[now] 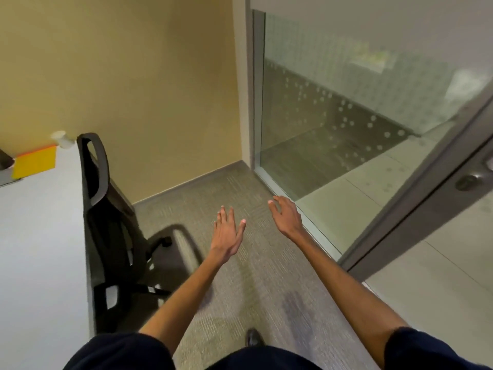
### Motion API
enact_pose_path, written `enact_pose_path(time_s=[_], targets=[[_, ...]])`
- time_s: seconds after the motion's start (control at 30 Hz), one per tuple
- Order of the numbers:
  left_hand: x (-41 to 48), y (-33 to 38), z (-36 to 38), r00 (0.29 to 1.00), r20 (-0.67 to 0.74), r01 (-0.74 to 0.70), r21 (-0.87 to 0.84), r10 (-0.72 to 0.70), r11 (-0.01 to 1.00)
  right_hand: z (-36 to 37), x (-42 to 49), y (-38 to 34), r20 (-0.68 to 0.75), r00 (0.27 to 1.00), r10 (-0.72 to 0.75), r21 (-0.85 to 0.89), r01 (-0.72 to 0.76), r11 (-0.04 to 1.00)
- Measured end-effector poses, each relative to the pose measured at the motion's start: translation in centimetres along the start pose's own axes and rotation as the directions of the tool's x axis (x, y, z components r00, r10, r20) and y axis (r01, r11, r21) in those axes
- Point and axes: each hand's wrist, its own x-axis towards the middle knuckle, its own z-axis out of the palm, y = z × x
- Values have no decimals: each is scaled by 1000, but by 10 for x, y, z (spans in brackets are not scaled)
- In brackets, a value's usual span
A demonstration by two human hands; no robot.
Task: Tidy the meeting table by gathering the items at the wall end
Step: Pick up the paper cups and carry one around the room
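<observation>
I'm holding my left hand (226,236) and right hand (286,216) spread and empty over carpet; white cup (62,138) sitting at the surface (40,236) edge, ten o'clock, contents hidden; chair (106,222) crowding that edge.

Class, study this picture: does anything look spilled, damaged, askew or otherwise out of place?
Nothing stands out. The cup stands upright by the yellow pad on the table; the chair is upright beside it.

Both hands empty over carpet (240,276): left hand (226,233), right hand (286,217); chair (106,222) beside table (40,236).
</observation>
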Motion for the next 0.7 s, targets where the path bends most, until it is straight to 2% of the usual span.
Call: enact_pose_path(time_s=[0.43,0.7], targets=[[134,-31,-34,983,-97,150,-56,-155,987,36,166,-54,128,987,-96,-4,98,995],[267,-28,-56,965,-152,207,-65,-215,976,39,310,-73,184,973,-142,7,143,990]])
